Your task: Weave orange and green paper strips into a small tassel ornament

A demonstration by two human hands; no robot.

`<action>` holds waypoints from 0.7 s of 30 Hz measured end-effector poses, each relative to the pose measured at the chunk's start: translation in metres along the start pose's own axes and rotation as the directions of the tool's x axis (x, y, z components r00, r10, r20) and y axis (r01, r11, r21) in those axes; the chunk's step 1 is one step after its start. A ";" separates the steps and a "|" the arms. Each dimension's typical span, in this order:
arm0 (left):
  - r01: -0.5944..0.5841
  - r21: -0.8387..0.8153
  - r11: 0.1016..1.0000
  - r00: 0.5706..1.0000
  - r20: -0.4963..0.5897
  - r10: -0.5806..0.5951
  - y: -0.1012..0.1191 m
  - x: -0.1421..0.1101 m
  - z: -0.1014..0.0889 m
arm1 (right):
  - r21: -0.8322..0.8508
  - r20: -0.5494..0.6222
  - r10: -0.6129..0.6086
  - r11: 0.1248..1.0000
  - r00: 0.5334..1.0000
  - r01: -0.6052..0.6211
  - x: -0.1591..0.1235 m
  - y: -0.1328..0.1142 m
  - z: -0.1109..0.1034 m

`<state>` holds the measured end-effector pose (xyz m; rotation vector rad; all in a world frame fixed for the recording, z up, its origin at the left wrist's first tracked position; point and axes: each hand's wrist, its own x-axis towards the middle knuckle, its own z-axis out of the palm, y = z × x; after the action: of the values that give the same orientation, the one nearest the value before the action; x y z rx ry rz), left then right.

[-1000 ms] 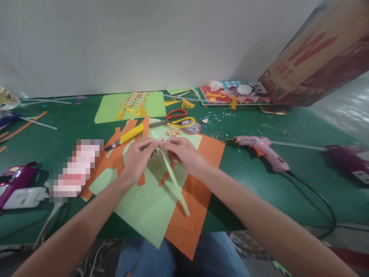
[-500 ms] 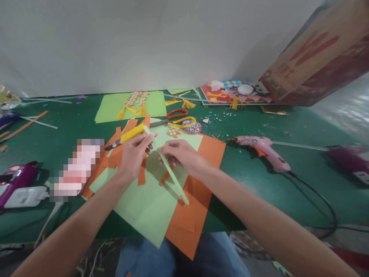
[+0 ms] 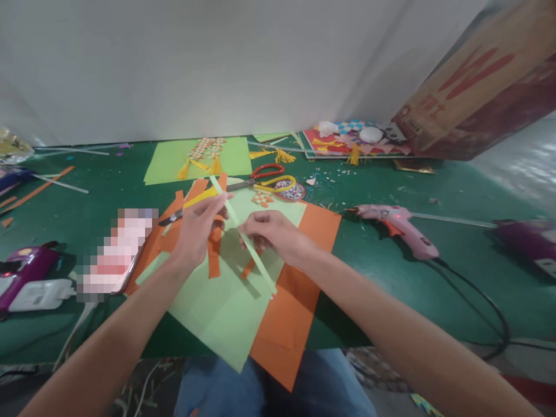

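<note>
A narrow light green paper strip [image 3: 260, 267] slants across my hands above the paper sheets. My right hand [image 3: 270, 230] pinches it near its middle, fingers closed. Higher up, my left hand [image 3: 197, 226] has its fingertips closed against the strip's upper part. Below them lie a light green sheet [image 3: 217, 318] and an orange sheet [image 3: 280, 339], with short orange strips [image 3: 214, 258] on top. A yellow-handled cutter or comb-like tool [image 3: 200, 198] with a dark blade lies partly behind my left hand. Scissors [image 3: 273, 176] with red and yellow handles rest just beyond.
A pink hot glue gun [image 3: 397, 226] lies at the right, its cord running off the front. To the left are a blurred phone [image 3: 119, 249] and a white charger [image 3: 39, 296]. Woven paper pieces [image 3: 206, 149] with yellow tassels and a paper bag [image 3: 473, 87] stand at the back.
The green strip has shifted up and to the left through my fingers. My left hand's fingertips have moved slightly up and left; my right hand stays nearly in place.
</note>
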<state>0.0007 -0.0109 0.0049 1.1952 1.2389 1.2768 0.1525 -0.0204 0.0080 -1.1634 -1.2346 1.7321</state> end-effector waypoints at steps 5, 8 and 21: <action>-0.032 0.138 0.990 0.997 0.077 0.022 0.002 -0.003 0.003 | -0.005 -0.031 -0.019 1.000 0.999 0.019 0.001 0.002 -0.001; -0.076 0.090 0.993 0.997 -0.010 0.077 0.001 -0.001 0.001 | -0.024 0.004 -0.008 1.000 1.000 0.008 0.000 0.001 -0.001; -0.085 0.172 0.981 0.994 0.078 0.073 0.001 -0.003 0.001 | 0.010 -0.002 -0.059 0.998 0.998 0.059 0.002 0.003 -0.002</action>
<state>0.0021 -0.0140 0.0053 1.4168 1.2823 1.1901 0.1529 -0.0187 0.0039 -1.1117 -1.2452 1.6918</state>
